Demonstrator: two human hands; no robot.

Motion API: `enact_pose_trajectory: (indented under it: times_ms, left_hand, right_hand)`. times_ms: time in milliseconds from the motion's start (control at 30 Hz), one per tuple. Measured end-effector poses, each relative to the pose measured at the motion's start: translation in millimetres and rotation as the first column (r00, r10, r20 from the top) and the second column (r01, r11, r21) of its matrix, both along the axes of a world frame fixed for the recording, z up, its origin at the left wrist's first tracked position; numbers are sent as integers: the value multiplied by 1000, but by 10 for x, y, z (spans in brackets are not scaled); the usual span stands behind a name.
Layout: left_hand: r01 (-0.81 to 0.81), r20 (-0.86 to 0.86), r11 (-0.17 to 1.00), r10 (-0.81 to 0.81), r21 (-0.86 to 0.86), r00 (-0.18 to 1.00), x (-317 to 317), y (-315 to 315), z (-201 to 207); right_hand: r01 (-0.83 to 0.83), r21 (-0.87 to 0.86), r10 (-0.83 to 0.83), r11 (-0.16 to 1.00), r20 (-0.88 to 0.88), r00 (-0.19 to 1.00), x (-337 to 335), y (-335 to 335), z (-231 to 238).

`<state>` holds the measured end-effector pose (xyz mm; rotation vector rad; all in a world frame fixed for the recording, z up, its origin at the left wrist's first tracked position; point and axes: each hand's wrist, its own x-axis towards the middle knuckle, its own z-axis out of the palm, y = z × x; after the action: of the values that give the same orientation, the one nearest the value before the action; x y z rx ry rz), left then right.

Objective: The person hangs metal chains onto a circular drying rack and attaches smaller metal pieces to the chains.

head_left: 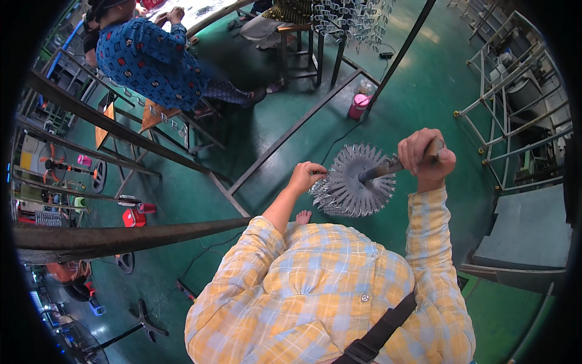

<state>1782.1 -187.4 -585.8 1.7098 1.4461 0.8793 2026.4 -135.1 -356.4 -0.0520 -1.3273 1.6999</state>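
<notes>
A round grey rack (357, 187) with many metal prongs around its rim hangs in front of my body. My right hand (426, 156) is wrapped round the upper end of its thick central rod (383, 168). At the rack's left rim, my left hand (309, 176) pinches with thumb and fingertips; whatever is between them is too small to make out. Small shiny metal pieces (327, 203) cluster along the rack's lower left edge, just below my left fingers.
A dark metal frame (291, 130) runs along the floor and up on my left. Beyond it a person in blue (148, 60) sits at a table. A pink cup (359, 106) stands by a post. Metal pieces hang at the top (357, 21). Tubular carts (503, 115) stand right.
</notes>
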Motion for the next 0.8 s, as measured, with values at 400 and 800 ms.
enact_pose_trajectory:
  times_ms: [400,800]
  left_hand:
    - [-404,171,532,433,744,885,-1080,382,2641]
    - [-383,392,-325,913,865,110,-2933,556,5367]
  right_hand:
    - [51,-84,-58,995,-71,996,-55,-83,-49]
    - [78,-75,-79,994,-16,997,-97,-110,-10]
